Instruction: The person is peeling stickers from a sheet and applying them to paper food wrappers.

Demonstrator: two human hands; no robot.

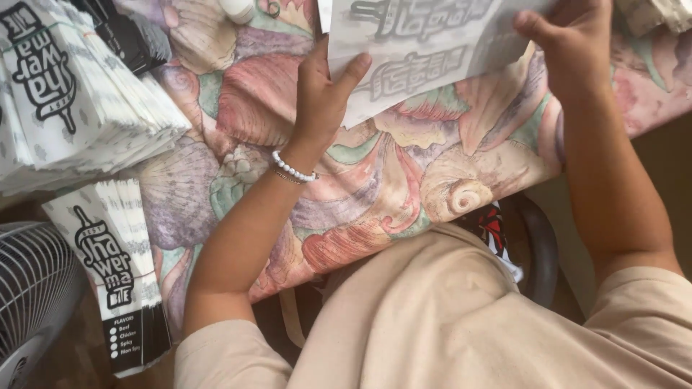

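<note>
A white paper sheet [425, 43] with grey printed lettering lies at the top of the view on the tabletop [375, 187], which is covered by a cloth patterned with large pastel seashells. The left hand [324, 94] grasps the sheet's lower left edge, thumb on top of the paper and the other fingers [310, 65] tucked along its side; a white bead bracelet [292, 170] circles that wrist. The right hand [569, 43] holds the sheet's right side, its fingers curled down onto the paper near the upper edge of the view, though the fingertips are partly cut off there. To the far left, a thick stack of white printed paper bags [79, 108] rests on the tabletop, well apart from the hands. A second, smaller bundle of the same bags [115, 274] lies below it, hanging past the cloth's edge. A white fan grille [29, 288] shows in the lower left corner. The person wears a beige short-sleeved shirt [432, 317], filling the lower middle of the view.
</note>
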